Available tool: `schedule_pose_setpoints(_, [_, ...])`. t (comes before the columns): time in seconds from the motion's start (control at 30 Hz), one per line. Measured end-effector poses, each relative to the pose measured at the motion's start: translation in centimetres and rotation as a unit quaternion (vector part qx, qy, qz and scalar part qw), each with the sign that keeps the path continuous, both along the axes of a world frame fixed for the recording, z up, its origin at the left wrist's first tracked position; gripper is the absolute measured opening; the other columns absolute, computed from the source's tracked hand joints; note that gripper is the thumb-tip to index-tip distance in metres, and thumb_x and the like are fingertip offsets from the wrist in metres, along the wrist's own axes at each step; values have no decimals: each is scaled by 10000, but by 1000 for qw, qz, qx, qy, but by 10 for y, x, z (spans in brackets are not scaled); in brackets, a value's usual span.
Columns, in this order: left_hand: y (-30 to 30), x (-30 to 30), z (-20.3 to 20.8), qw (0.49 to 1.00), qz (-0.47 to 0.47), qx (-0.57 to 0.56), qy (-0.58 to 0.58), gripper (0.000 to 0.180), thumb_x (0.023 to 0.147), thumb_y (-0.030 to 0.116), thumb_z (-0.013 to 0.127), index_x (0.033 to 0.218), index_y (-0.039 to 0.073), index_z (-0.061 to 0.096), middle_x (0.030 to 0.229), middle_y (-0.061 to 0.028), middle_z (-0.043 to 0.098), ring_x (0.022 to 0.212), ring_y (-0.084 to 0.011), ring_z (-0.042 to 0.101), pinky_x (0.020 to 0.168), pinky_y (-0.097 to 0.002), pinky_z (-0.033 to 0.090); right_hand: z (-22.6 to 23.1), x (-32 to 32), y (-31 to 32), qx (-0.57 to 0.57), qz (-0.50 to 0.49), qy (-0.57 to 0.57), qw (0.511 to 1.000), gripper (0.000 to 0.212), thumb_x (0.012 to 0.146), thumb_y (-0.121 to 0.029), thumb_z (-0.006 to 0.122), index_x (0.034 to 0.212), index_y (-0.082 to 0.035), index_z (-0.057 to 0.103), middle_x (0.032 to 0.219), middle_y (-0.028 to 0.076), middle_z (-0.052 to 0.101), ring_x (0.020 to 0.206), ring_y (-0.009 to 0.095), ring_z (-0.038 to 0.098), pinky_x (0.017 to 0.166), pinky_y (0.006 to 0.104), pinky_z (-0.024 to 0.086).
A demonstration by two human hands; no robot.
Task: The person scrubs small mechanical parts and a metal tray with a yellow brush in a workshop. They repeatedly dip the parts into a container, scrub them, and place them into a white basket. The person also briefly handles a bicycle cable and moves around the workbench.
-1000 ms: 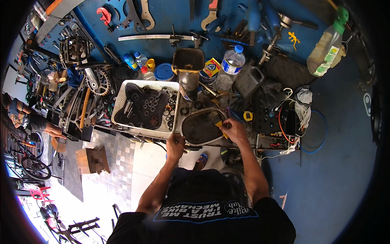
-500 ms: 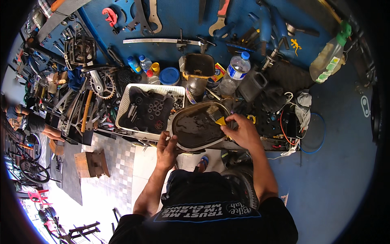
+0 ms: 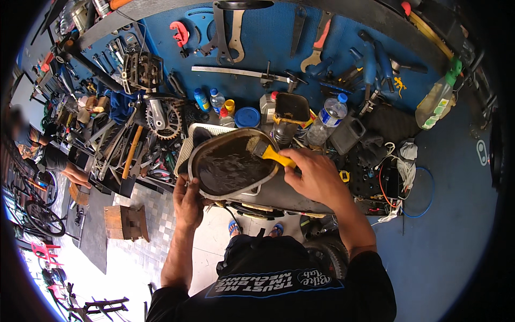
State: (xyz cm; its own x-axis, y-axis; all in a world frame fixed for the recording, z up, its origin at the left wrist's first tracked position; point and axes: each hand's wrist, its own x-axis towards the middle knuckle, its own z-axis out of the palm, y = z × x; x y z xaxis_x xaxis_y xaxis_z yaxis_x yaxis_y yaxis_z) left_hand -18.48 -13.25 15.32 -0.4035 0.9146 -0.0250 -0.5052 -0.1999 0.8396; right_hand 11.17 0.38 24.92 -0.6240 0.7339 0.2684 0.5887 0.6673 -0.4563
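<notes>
One blue tool wall (image 3: 268,43) backs the room, with a cluttered dark workbench (image 3: 289,194) running beneath it. The oval basin (image 3: 225,196) of dark liquid (image 3: 230,167), held over the workbench's near side and partly above a white basket (image 3: 185,153), is judged weighty, slop-prone and likely slick, best taken level by opposite rims; the left hand (image 3: 188,203) clasps its left edge. The yellow-handled paintbrush (image 3: 274,155), tip over the basin, appears light and stiff-handled, pinched at its handle between thumb and fingers of the right hand (image 3: 315,174).
</notes>
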Motion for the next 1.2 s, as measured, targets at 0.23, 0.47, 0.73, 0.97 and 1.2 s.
schedule_pose_setpoints(0.23, [32, -35, 40, 998, 3, -10, 59, 83, 1108, 152, 524, 1163, 94, 548, 1087, -81, 711, 900, -180, 747, 644, -335, 672, 36, -30, 34, 50, 7, 61, 997, 264, 969, -218, 690, 1186, -74, 737, 930, 172, 700, 870, 379, 713, 784, 485, 561])
schedule_pose_setpoints(0.47, [76, -43, 62, 998, -21, 1, 52, 72, 1104, 170, 535, 1144, 113, 551, 1128, -77, 724, 910, -234, 787, 724, -400, 708, 64, -34, 76, -10, 29, 116, 993, 354, 926, -255, 774, 1211, -46, 750, 1109, 186, 762, 824, 330, 730, 757, 428, 552])
schedule_pose_setpoints(0.73, [128, -35, 69, 996, -61, 28, 51, 71, 1093, 185, 583, 1120, 129, 551, 1083, -61, 700, 866, -232, 782, 720, -413, 699, 85, -29, 104, 10, 4, 191, 981, 369, 950, -282, 774, 1196, -8, 744, 859, 147, 768, 696, 197, 705, 680, 353, 541])
schedule_pose_setpoints(0.97, [156, -25, 80, 994, -73, 23, 79, 71, 1096, 179, 567, 1103, 113, 541, 1034, -89, 710, 819, -238, 783, 715, -398, 696, 91, -25, 115, 3, -28, 227, 974, 324, 1021, -326, 730, 1097, -11, 722, 923, 170, 791, 857, 254, 790, 753, 363, 582])
schedule_pose_setpoints(1.2, [170, -25, 79, 993, -81, 31, 74, 71, 1095, 166, 565, 1080, 105, 533, 1008, -111, 712, 792, -257, 783, 708, -398, 698, 86, -17, 126, 33, -59, 237, 969, 324, 1022, -317, 731, 1081, 2, 714, 913, 191, 787, 874, 279, 798, 750, 377, 591])
